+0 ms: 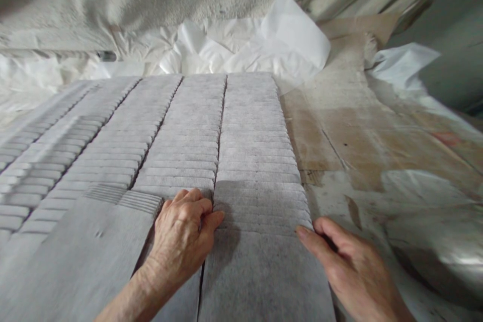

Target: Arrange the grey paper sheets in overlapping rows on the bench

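Note:
Grey felt-like sheets lie overlapped in long rows, like shingles. The front grey sheet [264, 276] of the right-hand row [252, 126] lies between my two hands. My left hand [184, 234] is closed at its left edge, fingers curled under and thumb resting near the upper left corner. At the right edge, my right hand [350, 264] pinches the sheet between thumb and forefinger; its lower fingers are partly hidden. Beside my left wrist, a loose stack of grey sheets [94, 256] with fanned top edges lies across the neighbouring rows.
Crumpled white thin sheeting [294, 35] lies behind the rows, below a draped pale cloth [151, 0]. To the right is a worn, stained brown board surface [339, 136] with torn clear plastic [430, 206] on it. Another white scrap [405, 63] hangs at the far right edge.

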{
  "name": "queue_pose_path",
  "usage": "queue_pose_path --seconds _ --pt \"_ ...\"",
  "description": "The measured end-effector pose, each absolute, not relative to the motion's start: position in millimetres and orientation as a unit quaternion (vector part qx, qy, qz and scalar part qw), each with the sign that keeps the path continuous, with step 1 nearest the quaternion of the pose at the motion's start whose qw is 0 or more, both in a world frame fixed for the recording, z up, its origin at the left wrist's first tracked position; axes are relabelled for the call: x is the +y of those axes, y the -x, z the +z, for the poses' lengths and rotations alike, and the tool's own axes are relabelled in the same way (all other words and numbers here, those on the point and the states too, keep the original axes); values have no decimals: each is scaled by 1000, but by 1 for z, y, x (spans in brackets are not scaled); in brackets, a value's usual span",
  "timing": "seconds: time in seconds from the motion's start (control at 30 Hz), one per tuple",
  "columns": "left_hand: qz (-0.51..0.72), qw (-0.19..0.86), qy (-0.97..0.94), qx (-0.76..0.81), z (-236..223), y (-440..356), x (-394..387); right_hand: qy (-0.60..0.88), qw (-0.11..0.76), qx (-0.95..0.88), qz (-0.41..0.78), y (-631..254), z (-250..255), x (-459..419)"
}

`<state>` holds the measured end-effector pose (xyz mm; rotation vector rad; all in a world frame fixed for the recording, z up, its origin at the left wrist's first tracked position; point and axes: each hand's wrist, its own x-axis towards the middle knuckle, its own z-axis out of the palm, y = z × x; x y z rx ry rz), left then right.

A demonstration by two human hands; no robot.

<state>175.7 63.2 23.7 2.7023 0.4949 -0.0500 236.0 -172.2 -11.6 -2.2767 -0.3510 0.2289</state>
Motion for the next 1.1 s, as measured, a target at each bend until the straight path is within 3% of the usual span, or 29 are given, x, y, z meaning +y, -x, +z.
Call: queue_pose_path --seconds 0.2,0.33,0.4,0.53,0.73,0.9,1.1 --pt "1 150 -973 174 21 -173 58 945 312 -56 81 -233 -4 -160" --pt "101 68 -977 173 18 -169 56 942 220 -168 -191 -232 -7 -159" --pt "144 41 -980 132 18 -170 57 903 200 -269 -268 -238 -5 -160" --pt "125 79 -989 28 21 -179 65 872 217 -387 -205 -259 2 -165" --pt "51 153 -986 44 25 -191 73 883 239 -386 -118 -276 2 -165" --pt "16 195 -977 89 26 -190 72 893 281 -323 -135 -267 -5 -164" --pt "60 221 -970 82 23 -187 72 876 312 -324 -177 -250 -6 -162"
